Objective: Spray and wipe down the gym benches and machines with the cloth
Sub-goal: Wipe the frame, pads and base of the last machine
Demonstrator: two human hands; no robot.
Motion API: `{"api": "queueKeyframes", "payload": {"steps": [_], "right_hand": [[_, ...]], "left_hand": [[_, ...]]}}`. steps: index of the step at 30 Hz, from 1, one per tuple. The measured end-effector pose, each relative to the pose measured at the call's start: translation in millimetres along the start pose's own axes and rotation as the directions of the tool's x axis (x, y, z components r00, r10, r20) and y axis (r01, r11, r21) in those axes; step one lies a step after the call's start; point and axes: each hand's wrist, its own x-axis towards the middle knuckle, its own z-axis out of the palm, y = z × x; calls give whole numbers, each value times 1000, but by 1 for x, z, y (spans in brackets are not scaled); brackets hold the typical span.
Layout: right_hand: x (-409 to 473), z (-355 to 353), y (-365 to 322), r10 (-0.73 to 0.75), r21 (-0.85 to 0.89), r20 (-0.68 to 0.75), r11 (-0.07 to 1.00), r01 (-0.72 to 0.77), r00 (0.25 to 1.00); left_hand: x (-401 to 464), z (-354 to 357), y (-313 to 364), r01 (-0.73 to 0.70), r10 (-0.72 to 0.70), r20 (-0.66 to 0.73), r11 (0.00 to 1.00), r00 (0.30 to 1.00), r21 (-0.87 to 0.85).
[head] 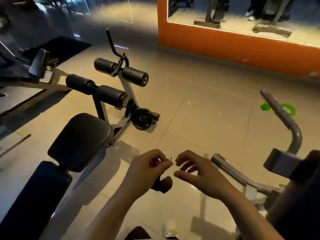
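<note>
Black padding covers the bench to our left, seat raised above a long back pad, with four roller pads on its grey frame and a weight plate at the foot. Head view, foreground: our left hand pinches a small thin object, too small to identify, between thumb and forefinger, and a dark bundle, possibly the cloth, hangs beneath the palm. Our right hand hovers just beside it, fingers loosely curled, holding nothing. At right we list a grey machine frame with a curved handle, a green item on the tiled floor, and an orange wall bearing a mirror.
</note>
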Motion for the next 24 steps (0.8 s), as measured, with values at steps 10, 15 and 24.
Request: {"api": "queueKeyframes", "payload": {"steps": [10,15,24], "right_hand": [[170,-110,45,181,61,-392,983,-171,902],[257,-182,60,280,119,-515,959,-255,810],[362,-291,100,407,230,-645,911,-343,647]], "left_hand": [[252,-2,38,-94,106,214,993,971,-67],[391,-12,38,-117,88,423,992,902,42],[584,7,91,-262,182,468,958,865,112]]}}
